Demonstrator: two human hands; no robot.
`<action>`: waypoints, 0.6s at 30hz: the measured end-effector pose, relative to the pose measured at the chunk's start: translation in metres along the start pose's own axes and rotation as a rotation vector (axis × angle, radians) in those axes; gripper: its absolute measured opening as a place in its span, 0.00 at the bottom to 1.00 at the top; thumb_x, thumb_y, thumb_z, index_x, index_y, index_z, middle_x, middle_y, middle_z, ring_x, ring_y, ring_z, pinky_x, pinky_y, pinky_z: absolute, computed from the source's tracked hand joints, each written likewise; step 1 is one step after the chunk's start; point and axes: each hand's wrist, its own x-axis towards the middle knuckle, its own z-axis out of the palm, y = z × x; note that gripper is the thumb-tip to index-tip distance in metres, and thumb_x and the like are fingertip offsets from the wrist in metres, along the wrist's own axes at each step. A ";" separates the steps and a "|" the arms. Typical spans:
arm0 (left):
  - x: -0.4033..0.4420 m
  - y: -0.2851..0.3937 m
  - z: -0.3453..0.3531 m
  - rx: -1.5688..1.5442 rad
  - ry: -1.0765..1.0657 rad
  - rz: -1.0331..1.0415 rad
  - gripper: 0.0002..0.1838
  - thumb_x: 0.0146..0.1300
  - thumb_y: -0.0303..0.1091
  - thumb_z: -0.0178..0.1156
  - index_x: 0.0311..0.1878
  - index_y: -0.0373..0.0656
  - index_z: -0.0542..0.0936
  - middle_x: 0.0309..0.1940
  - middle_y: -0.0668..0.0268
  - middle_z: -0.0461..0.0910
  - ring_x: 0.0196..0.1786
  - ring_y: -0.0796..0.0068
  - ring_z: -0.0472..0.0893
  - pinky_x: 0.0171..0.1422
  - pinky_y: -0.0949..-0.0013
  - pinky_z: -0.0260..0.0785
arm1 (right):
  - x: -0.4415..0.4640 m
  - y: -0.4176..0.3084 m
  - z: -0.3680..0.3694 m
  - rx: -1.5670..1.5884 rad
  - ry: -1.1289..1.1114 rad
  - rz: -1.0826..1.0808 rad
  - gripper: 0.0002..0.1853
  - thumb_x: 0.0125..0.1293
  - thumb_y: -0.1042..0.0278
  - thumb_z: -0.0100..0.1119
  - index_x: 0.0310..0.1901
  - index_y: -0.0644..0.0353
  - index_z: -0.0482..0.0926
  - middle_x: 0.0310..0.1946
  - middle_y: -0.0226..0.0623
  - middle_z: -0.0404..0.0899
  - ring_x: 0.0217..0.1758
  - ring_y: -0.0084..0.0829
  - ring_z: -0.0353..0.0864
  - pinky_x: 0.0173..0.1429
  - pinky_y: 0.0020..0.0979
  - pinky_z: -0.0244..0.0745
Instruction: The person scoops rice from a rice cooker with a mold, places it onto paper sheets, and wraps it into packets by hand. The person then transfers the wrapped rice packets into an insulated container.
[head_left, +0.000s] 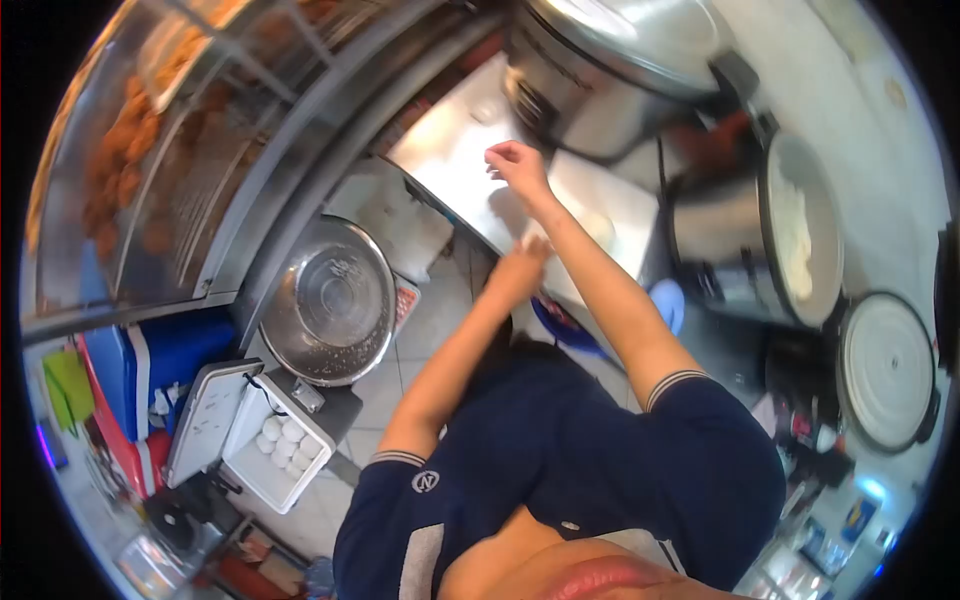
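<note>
My right hand (518,170) is raised over a shiny pale work surface (440,140), its fingers curled in a pinch. Whatever they hold, if anything, is too small to make out. Closer to my body, my left hand (520,270) is closed at the surface's near edge, partly blurred. Something pale shows at its fingertips, but its kind is unclear. A small pale round lump (487,110) lies on the far part of the surface. Another pale, flat round shape (597,230) is on the part at the right, half behind my right forearm.
A big steel cooker (590,100) stands behind the surface. An open pot (725,245) with pale contents and a round lid (888,370) are at right. At left are a steel basin (330,300), an open cool box (310,440) holding white balls, and a glass cabinet (170,170) of browned food.
</note>
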 end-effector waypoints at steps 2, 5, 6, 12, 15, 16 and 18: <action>0.006 -0.005 -0.005 -0.025 -0.185 -0.121 0.24 0.62 0.29 0.59 0.63 0.38 0.74 0.59 0.41 0.78 0.58 0.43 0.80 0.64 0.51 0.74 | -0.074 -0.009 -0.013 0.394 -0.149 0.122 0.08 0.70 0.70 0.67 0.43 0.65 0.82 0.33 0.32 0.84 0.39 0.24 0.84 0.48 0.26 0.79; -0.017 0.000 -0.010 -0.563 0.123 0.020 0.31 0.62 0.33 0.64 0.70 0.40 0.71 0.65 0.48 0.76 0.66 0.45 0.77 0.78 0.48 0.59 | -0.174 -0.005 -0.042 0.371 -0.230 0.205 0.05 0.70 0.73 0.66 0.42 0.66 0.82 0.34 0.33 0.85 0.38 0.24 0.84 0.46 0.25 0.79; -0.016 -0.007 -0.005 -0.191 0.121 0.135 0.33 0.62 0.33 0.65 0.72 0.42 0.70 0.70 0.49 0.71 0.71 0.47 0.73 0.77 0.49 0.62 | -0.199 0.002 -0.056 0.321 -0.154 0.214 0.05 0.69 0.73 0.67 0.42 0.66 0.83 0.34 0.34 0.85 0.37 0.23 0.84 0.45 0.25 0.79; -0.005 -0.008 -0.009 0.111 0.075 0.170 0.26 0.63 0.30 0.66 0.66 0.48 0.78 0.69 0.57 0.75 0.72 0.53 0.73 0.73 0.51 0.67 | -0.250 0.042 -0.129 -0.426 0.398 0.111 0.07 0.62 0.70 0.73 0.37 0.65 0.86 0.28 0.32 0.86 0.31 0.20 0.80 0.40 0.24 0.73; 0.011 0.010 -0.030 0.069 0.086 0.110 0.15 0.63 0.30 0.66 0.53 0.45 0.85 0.55 0.58 0.85 0.60 0.56 0.82 0.61 0.56 0.74 | -0.240 0.068 -0.141 -0.670 0.456 -0.132 0.11 0.56 0.65 0.78 0.37 0.60 0.87 0.35 0.33 0.85 0.40 0.32 0.81 0.47 0.32 0.74; 0.019 0.017 -0.038 0.009 0.102 0.049 0.10 0.63 0.30 0.67 0.47 0.43 0.87 0.48 0.60 0.88 0.52 0.58 0.86 0.55 0.58 0.77 | -0.237 0.072 -0.142 -0.654 0.463 -0.108 0.11 0.56 0.65 0.78 0.37 0.60 0.87 0.35 0.33 0.85 0.40 0.32 0.81 0.47 0.32 0.74; 0.036 0.020 -0.044 -0.017 0.170 0.121 0.07 0.62 0.29 0.67 0.43 0.44 0.88 0.42 0.62 0.88 0.46 0.58 0.85 0.50 0.57 0.76 | -0.229 0.078 -0.143 -0.777 0.476 -0.252 0.13 0.51 0.63 0.79 0.37 0.56 0.87 0.41 0.30 0.83 0.49 0.37 0.78 0.55 0.36 0.72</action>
